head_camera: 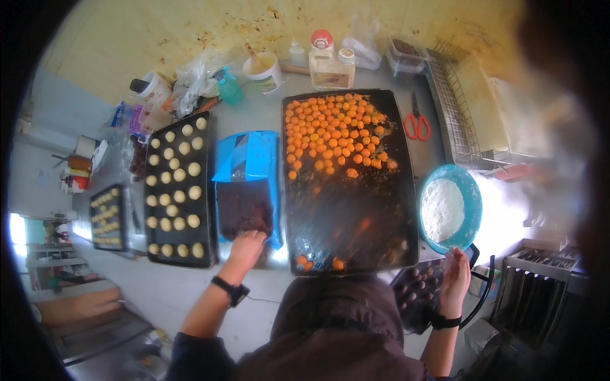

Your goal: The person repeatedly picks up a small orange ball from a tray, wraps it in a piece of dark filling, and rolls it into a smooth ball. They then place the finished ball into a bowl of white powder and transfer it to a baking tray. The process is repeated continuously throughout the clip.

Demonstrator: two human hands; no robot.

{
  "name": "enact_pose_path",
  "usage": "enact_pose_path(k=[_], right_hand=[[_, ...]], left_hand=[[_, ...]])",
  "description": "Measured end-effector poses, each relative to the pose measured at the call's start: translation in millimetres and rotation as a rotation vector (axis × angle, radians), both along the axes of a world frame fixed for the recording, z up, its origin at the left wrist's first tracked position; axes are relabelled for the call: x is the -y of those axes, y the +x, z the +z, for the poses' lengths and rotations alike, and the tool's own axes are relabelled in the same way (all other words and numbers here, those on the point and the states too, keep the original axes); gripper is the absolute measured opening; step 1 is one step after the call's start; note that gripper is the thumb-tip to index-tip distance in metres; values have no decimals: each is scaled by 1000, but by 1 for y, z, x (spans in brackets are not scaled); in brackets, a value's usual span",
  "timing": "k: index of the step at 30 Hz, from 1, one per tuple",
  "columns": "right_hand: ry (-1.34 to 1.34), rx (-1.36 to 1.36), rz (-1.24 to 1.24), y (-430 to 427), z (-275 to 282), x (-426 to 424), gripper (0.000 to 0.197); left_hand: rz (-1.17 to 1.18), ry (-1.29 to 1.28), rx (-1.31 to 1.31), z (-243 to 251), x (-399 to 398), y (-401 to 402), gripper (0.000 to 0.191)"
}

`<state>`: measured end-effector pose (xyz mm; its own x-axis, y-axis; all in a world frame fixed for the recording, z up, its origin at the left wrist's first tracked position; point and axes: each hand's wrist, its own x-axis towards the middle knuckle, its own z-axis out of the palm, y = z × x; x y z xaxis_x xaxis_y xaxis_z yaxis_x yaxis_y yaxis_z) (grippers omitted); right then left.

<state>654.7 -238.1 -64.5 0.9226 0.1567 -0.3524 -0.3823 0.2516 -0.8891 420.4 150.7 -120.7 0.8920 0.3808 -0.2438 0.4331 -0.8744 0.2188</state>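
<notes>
My left hand [248, 247] has its fingers curled at the near edge of a block of dark brown paste [244, 207]. The paste lies in a blue plastic wrapper [248, 150], which is folded back at its far end. My right hand [454, 274] is at the near rim of a teal bowl [473, 205] of white flour-like powder [442, 209]. Its fingers are extended, and nothing shows in the palm. Between my hands lies a dark baking tray [352, 228] with many small orange balls [329, 126] bunched at its far end. A few more sit along its near edge.
Pale dough balls [179, 175] stand on a black tray [205, 228] at left, with another filled tray [107, 216] beyond. Red-handled scissors [417, 125] lie right of the orange balls. Along the wall are a spray bottle [228, 85], a white tub [264, 74] and a plastic jug [332, 69].
</notes>
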Motion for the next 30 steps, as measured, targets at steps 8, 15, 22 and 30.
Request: enact_pose_path(k=[8,15,22,30], right_hand=[[-141,372,378,7,61,-91,22],[-254,1018,931,-59,78,-207,55],[225,90,704,-75,48,-232,21],[542,-597,556,-62,28,-213,43]], left_hand=[[327,-608,130,65,-1,3,25],[778,-1862,525,142,47,40,33],[1006,-2362,517,152,59,38,44],[388,-301,352,44,8,-23,32]])
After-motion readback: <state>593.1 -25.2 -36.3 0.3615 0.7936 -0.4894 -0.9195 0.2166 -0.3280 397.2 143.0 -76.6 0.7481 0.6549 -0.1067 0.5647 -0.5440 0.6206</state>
